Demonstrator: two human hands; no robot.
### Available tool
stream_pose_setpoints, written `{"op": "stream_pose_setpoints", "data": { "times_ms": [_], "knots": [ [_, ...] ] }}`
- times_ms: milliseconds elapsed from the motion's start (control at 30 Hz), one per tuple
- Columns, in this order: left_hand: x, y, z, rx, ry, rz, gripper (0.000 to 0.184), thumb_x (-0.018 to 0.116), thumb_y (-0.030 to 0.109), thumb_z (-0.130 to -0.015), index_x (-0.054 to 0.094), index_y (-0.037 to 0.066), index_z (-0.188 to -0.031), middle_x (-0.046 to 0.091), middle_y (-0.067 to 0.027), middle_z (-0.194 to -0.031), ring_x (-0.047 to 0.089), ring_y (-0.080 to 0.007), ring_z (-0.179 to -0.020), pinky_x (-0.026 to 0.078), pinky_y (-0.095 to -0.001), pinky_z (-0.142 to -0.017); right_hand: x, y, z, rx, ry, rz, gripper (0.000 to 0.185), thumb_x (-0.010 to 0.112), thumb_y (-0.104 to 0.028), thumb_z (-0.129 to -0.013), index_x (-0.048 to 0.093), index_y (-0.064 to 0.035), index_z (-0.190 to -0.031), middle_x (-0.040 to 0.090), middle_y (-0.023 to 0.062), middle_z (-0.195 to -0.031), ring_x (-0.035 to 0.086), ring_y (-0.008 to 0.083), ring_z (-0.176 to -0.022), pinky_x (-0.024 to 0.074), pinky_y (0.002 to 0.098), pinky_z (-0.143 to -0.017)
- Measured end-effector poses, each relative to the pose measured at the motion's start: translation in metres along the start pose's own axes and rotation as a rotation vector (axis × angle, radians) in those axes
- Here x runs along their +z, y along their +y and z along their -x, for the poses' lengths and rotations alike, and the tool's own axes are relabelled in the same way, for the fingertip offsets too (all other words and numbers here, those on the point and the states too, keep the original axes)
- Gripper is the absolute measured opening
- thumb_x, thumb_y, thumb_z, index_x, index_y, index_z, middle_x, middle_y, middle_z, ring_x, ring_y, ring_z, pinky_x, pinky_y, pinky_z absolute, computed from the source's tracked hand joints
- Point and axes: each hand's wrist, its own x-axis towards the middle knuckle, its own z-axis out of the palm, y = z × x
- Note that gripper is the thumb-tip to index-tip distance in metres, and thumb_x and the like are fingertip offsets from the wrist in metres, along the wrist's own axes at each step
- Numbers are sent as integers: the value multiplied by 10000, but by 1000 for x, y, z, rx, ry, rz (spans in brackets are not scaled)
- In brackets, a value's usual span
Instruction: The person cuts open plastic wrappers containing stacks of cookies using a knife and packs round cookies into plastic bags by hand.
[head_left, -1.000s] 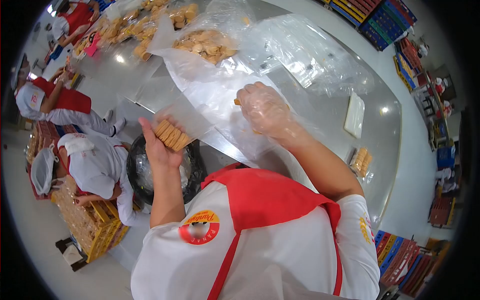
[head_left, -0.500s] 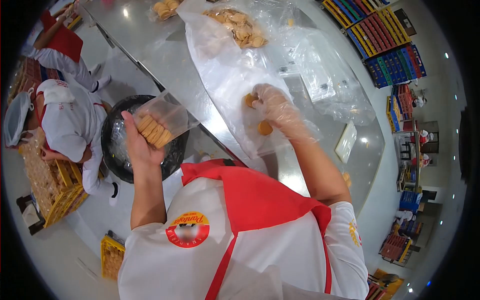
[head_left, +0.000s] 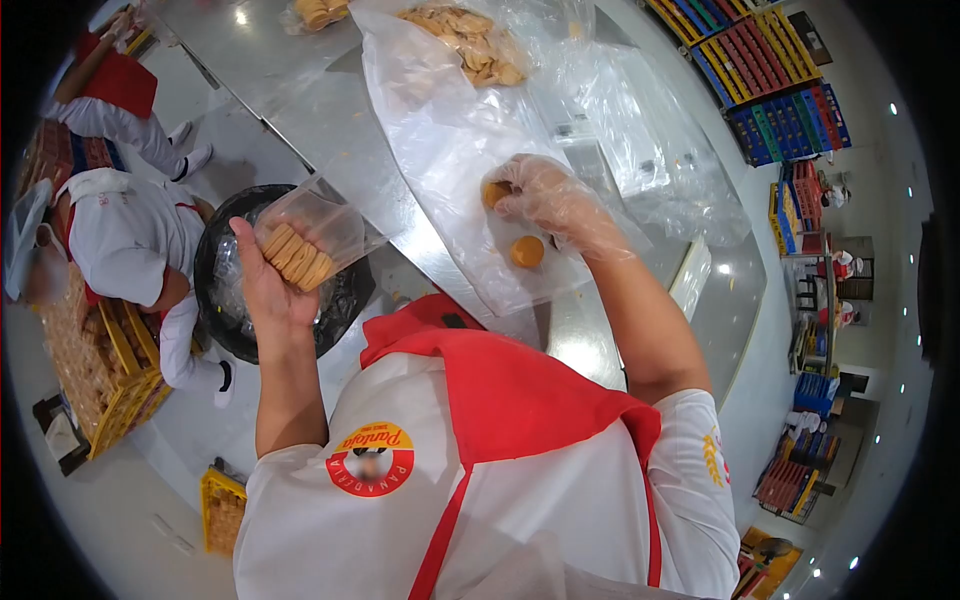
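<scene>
My left hand (head_left: 278, 285), bare and palm up, holds a clear plastic bag (head_left: 335, 222) from below. A row of round golden cookies (head_left: 295, 256) lies stacked inside it, edges showing. My right hand (head_left: 545, 200) wears a clear plastic glove. Its fingers are closed on a round cookie (head_left: 493, 193) at the plastic sheet (head_left: 430, 130) on the metal table. Just below that hand another round cookie (head_left: 527, 251) lies flat on the sheet. Farther up, a heap of cookies (head_left: 470, 42) rests on the same plastic.
A black-lined bin (head_left: 215, 315) with clear plastic inside stands beyond my left hand. Loose clear plastic (head_left: 640, 130) covers part of the metal table (head_left: 265, 65). A co-worker (head_left: 130, 230) leans over yellow crates (head_left: 130, 390) at left. Stacked coloured crates (head_left: 770, 80) stand at right.
My right hand has shifted slightly up and left, still at the cookie. The left hand and its bag have moved slightly left. The nearby co-worker's head has lowered and turned.
</scene>
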Motion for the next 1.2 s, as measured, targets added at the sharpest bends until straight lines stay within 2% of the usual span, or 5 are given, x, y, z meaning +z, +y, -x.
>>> {"op": "stream_pose_setpoints", "data": {
  "times_ms": [300,400,500,700,1200],
  "knots": [
    [8,-5,-4,10,62,-54,554,557,627,-892,609,77,-935,655,-75,-832,646,-217,-726,559,-349,-675,7,12,-5,17,31,-234,218,661,-20,-808,688,7,-1023,685,115,-887,645,217,-840,493,329,-820],
    [3,-6,-6,4,25,-28,539,538,597,-917,615,67,-976,671,-75,-866,667,-234,-738,571,-372,-678,12,22,-9,-100,123,-91,191,663,-81,-793,662,7,-963,668,184,-910,641,326,-872,485,398,-792],
    [4,-6,-6,9,25,-36,542,535,595,-919,610,63,-981,670,-78,-876,669,-234,-742,577,-366,-669,5,21,-6,-125,252,12,164,688,-50,-794,640,0,-943,649,124,-910,606,233,-839,480,362,-778],
    [5,-7,-7,-14,23,-19,526,531,592,-923,605,74,-972,668,-78,-878,670,-234,-733,582,-365,-661,-13,-13,8,9,-13,72,327,763,-83,-716,618,-11,-999,630,158,-948,599,292,-912,463,383,-814],
    [17,-12,-6,-21,71,-55,551,546,611,-906,606,64,-930,647,-76,-826,638,-228,-697,557,-361,-648,-4,-2,-7,14,-5,97,408,782,-90,-672,615,1,-1034,645,184,-1029,618,327,-967,477,387,-833]
  ]
}}
